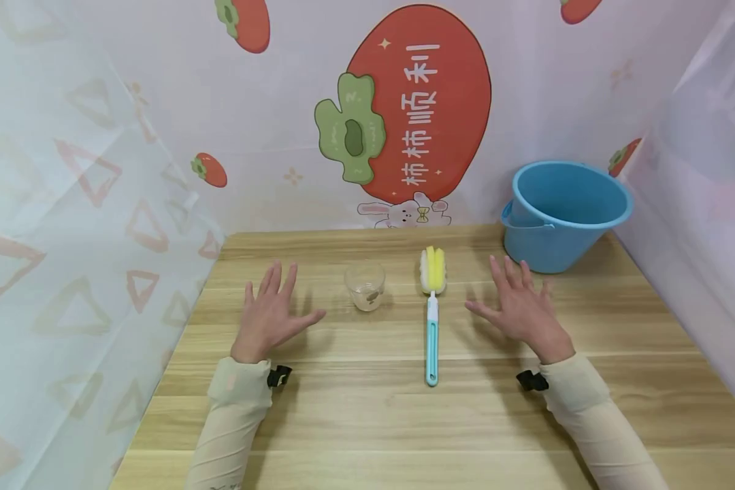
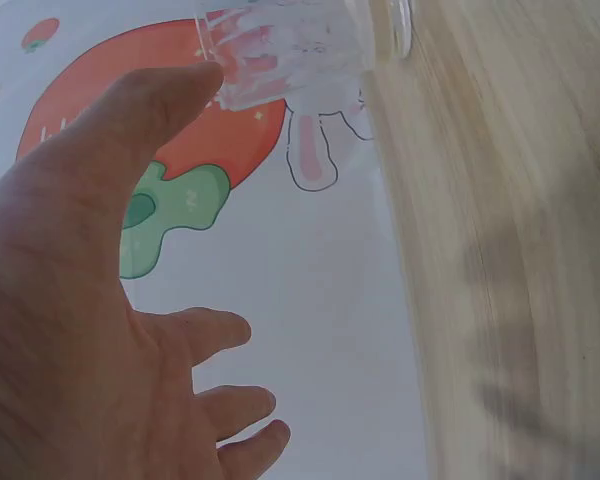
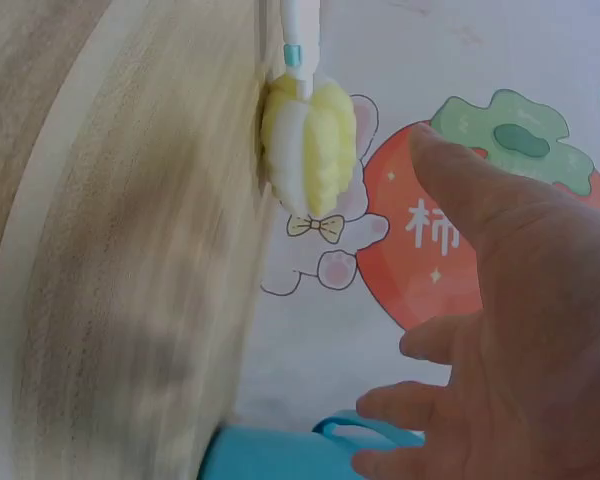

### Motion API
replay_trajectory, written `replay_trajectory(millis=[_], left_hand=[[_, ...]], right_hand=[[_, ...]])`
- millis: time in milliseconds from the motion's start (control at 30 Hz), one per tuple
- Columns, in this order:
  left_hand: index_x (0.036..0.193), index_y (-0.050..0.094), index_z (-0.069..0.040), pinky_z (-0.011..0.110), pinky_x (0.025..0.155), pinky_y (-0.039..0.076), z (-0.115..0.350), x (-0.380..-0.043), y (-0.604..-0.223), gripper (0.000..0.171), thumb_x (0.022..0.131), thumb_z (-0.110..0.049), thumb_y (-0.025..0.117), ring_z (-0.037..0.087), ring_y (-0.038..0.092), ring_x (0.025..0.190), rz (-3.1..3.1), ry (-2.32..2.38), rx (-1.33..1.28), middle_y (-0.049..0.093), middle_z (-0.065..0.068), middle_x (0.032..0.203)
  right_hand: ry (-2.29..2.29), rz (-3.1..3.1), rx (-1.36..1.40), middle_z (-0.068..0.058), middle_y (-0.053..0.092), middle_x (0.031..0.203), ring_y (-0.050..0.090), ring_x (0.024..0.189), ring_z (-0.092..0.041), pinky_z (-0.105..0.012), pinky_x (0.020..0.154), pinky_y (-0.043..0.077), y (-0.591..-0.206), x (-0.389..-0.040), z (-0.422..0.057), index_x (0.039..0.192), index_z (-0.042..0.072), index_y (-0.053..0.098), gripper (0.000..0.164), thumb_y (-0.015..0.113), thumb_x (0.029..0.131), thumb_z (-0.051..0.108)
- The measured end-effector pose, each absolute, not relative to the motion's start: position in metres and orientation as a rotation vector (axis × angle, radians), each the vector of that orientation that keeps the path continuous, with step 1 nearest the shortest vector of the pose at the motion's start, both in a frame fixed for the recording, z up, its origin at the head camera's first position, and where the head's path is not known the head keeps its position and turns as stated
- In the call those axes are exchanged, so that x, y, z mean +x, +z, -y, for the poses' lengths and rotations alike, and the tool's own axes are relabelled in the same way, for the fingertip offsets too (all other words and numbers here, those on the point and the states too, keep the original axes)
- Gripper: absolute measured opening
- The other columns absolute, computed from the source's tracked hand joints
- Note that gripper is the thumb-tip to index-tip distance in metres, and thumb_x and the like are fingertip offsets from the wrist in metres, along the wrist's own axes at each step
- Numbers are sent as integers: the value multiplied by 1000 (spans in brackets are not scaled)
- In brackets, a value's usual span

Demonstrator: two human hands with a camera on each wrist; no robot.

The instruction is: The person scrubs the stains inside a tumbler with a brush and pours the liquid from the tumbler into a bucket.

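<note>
Left of centre in the head view, the person's left hand is spread over the wooden table, fingers apart and thumb pointing toward a clear cup. It holds nothing; the cup stands upright near the thumb, not touched by it. A dark patch shows low on the cup, and whether it is a print or something inside cannot be told. Just right of centre, a sponge brush lies flat with its yellow-and-white sponge head toward the top of the frame and its blue handle toward the bottom. Right of it, the right hand is likewise spread and holds nothing, its thumb toward the brush and its fingertips near the foot of a blue bucket at upper right. As for progress, the handling seems to stand at its very start: cup and brush are apart, neither is gripped, and the sponge head is outside the cup. Taking hold of either one is, by that reading, still left to do, and nothing looks finished.
</note>
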State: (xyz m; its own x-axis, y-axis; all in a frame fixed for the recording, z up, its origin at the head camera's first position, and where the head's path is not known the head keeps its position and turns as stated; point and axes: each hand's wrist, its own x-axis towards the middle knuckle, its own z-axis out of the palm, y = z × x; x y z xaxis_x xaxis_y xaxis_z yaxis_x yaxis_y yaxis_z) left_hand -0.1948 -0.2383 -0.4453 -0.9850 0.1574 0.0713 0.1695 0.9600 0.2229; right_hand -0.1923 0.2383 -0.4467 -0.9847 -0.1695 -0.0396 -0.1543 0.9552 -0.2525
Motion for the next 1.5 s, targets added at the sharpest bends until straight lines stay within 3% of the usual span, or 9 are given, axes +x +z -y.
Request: replay_trajectory(millis=[100,233,333,433,600,833,1167,1500], left_hand=[[169,22,-12,78,125,10,236,-196,-443,114,87,-77,66,41,17,163,3025,-374,-280,17,22,176],[166,30,-3,70,126,25,230,-200,-437,108,89,-68,70,42,32,158,2951,-389,-344,28,23,172],[163,34,1,63,124,36,224,-203,-433,103,90,-62,73,43,39,154,2919,-451,-388,36,23,169],[161,39,0,62,122,40,217,-205,-427,97,91,-58,74,43,42,152,2919,-584,-416,42,22,166],[157,44,0,60,123,39,200,-213,-422,89,92,-51,77,44,45,150,2924,-801,-473,49,22,160],[157,44,0,57,123,41,173,-224,-430,93,88,-49,83,40,47,149,2925,-947,-546,51,21,158],[154,47,1,56,120,45,149,-237,-453,97,82,-48,89,39,53,144,2842,-1101,-504,56,22,153],[154,47,-1,59,120,44,139,-242,-468,98,79,-45,93,40,53,143,2766,-1246,-423,60,19,150]], right_hand=[[-434,-3030,-385,-26,14,175,18,159,-54,-81,119,21,-444,-193,-239,171,12,7,105,58,99,70],[-453,-3015,-701,-24,34,169,41,151,-48,-67,117,42,-439,-194,-239,167,11,29,93,76,96,49],[-370,-3021,-969,-19,54,157,56,141,-41,-60,111,51,-434,-195,-236,158,11,49,81,84,91,41],[-240,-3025,-1186,-13,67,143,65,130,-35,-55,106,56,-428,-196,-229,148,11,62,70,87,88,37],[-35,-2964,-1396,-7,73,133,68,123,-29,-53,103,58,-420,-198,-212,140,12,68,63,90,85,34],[82,-2838,-1591,-6,74,131,67,122,-28,-49,102,59,-424,-197,-187,138,12,69,61,92,84,27],[422,-2728,-1745,1,74,130,67,122,-22,-40,97,59,-444,-195,-168,131,18,74,38,82,94,19],[649,-2722,-1950,4,75,116,68,110,-17,-36,88,56,-459,-197,-161,113,20,75,21,81,94,17]])
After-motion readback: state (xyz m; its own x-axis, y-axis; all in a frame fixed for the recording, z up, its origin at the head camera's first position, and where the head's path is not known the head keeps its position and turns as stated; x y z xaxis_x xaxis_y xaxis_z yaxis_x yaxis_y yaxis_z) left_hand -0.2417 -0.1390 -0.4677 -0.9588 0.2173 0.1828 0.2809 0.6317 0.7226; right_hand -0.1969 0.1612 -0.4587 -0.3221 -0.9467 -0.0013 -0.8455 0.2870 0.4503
